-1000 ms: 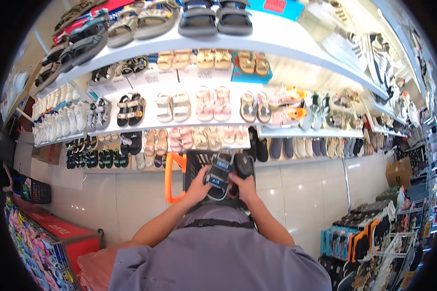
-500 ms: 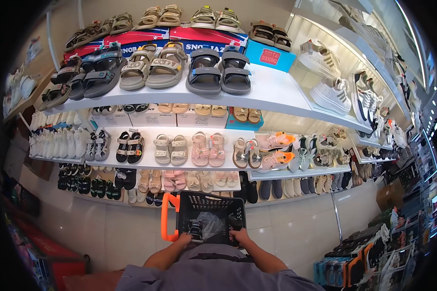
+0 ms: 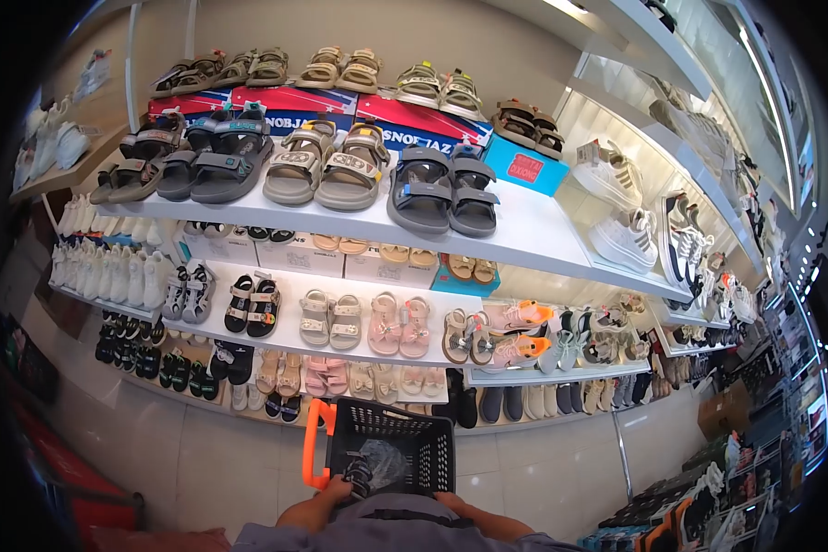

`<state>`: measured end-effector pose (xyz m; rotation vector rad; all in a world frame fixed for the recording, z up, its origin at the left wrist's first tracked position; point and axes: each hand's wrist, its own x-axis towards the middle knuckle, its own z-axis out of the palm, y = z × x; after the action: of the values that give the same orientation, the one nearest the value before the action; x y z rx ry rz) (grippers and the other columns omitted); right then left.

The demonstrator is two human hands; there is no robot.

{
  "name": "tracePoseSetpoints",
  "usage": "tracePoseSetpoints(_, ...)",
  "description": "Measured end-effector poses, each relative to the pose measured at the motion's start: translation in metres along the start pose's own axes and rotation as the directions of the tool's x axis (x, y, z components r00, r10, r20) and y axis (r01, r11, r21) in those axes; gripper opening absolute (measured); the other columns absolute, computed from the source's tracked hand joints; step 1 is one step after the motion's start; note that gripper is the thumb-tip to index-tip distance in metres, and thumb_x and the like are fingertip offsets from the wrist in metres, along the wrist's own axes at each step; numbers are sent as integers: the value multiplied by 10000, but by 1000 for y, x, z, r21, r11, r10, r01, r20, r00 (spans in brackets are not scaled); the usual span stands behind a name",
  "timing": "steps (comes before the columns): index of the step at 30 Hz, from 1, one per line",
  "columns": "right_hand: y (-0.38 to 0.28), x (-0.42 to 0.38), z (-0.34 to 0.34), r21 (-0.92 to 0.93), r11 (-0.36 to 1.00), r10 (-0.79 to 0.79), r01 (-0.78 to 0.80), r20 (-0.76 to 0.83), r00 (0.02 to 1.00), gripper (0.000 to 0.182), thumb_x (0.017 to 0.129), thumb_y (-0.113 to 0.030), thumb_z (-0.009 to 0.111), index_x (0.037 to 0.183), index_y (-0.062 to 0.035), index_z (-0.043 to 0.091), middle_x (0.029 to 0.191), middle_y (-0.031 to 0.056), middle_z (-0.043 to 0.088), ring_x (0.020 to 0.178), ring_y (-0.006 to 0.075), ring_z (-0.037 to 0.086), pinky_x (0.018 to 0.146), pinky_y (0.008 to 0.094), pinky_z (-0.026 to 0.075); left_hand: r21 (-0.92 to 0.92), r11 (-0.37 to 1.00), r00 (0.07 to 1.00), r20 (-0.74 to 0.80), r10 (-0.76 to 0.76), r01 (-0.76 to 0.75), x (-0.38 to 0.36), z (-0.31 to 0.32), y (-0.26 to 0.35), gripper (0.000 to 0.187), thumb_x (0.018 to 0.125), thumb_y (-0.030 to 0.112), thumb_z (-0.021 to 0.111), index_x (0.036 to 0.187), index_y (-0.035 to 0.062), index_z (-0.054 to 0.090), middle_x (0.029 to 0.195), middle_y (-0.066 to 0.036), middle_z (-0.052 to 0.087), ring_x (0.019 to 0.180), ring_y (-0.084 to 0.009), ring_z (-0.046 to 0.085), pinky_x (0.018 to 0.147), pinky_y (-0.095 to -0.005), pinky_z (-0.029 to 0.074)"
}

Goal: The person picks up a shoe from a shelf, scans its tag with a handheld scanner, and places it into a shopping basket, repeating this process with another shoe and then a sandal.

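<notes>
A black shopping basket with an orange handle is low in the centre, against my body. Inside it lie clear plastic wrapping and a dark sandal-like item. My left hand is at the basket's near left corner, by the dark item; its fingers are too small to make out. At the near right corner is my right hand, its fingers mostly hidden behind the rim.
A white shelf with grey and beige sandals spans the view above the basket. Lower shelves hold more shoes. White sneakers stand at the right. A red box-like object is at lower left.
The view has tilted and shifted, so the shelves appear lower and slanted. The basket and both hands sit lower in the frame. The dark item at my right hand no longer shows.
</notes>
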<state>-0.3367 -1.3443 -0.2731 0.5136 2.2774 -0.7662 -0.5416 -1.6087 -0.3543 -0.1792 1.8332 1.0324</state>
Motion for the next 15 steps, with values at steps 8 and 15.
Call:
tracePoseSetpoints(8,-9,-16,-10,66,983,170,-170,-1,985,759,641,-595,697,1205,-97,596,1139,217,630,1079,353,598,931,427,465,246,969,967,246,-66,3,29,-7,-15,220,770,113,561,934,13,667,794,-142,663,654,-248,651,553,-358,499)
tracePoseSetpoints(15,-18,4,-4,84,991,103,-102,-13,995,708,730,-538,630,1187,-1,578,1142,249,610,1122,370,567,952,438,451,-33,999,978,207,-9,16,18,-4,26,156,861,146,542,910,45,651,762,-70,636,642,-163,609,531,-278,477)
